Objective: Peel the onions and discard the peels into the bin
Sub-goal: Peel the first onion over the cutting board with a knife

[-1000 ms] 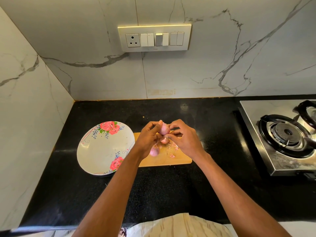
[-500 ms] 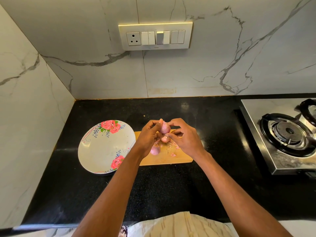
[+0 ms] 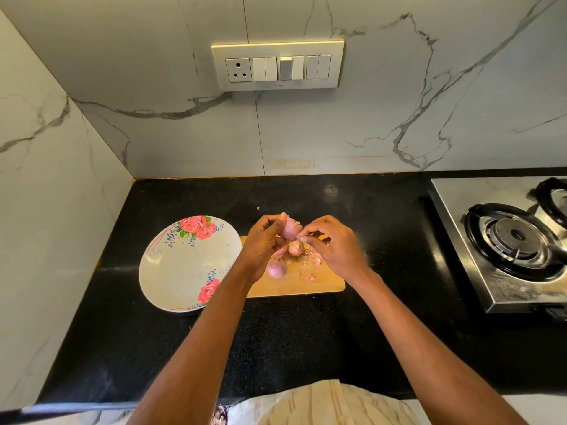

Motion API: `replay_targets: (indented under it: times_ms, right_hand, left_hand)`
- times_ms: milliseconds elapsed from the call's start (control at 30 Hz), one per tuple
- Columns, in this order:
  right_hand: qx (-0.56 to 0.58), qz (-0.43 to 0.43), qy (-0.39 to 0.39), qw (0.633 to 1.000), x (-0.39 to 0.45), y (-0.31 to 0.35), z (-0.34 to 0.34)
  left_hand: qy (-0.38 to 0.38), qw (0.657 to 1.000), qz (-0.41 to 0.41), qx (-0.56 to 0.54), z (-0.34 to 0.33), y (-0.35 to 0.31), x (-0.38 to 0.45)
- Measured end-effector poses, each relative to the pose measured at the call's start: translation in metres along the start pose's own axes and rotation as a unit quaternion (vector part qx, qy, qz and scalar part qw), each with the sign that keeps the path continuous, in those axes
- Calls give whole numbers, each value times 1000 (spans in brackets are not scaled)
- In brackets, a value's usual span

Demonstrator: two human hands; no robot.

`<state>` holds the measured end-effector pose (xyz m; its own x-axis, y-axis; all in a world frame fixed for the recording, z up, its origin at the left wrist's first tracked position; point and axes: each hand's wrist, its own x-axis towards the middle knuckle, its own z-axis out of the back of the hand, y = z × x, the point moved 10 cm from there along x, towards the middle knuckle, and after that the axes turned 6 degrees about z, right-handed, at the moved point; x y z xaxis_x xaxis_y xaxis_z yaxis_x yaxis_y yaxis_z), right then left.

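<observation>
Above a wooden board [image 3: 294, 286] on a black counter [image 3: 306, 332], a small pink onion [image 3: 290, 228] is being held for peeling.

The counter is set into a corner of grey-veined marble walls, with a switch panel [image 3: 277, 65] mounted on the back wall and a steel gas stove [image 3: 506, 240] at the right end. A rose-patterned plate [image 3: 187, 265] is placed just left of the board, touching its edge. The onion is gripped by the curled fingers of the left hand [image 3: 260, 243], its long axis tilted, with the frayed tip pointed up and to the right. A shred of skin at its lower side is pinched by the right hand [image 3: 334, 246]. Two more onions [image 3: 277, 268] are laid on the board below, beside scattered peels [image 3: 313, 262].
</observation>
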<state>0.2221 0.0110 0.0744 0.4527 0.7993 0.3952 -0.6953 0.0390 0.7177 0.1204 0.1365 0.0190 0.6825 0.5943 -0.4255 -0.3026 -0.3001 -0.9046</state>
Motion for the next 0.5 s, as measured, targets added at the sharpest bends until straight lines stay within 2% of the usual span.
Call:
replay_targets:
  times_ms: [200,267,500]
  right_hand:
    - [-79,-62,71,992,-8,-32,-14]
    - [-74,-89,75,990,-9,-40,-15]
    - [111,-110,42,987,2,-13,-9]
  left_hand:
    - [-1,1000,2,-14,3,-2,-1]
    - [3,1000,1,-13,2,-1,-2]
    - [10,1000,1,-12,-2,4,-2]
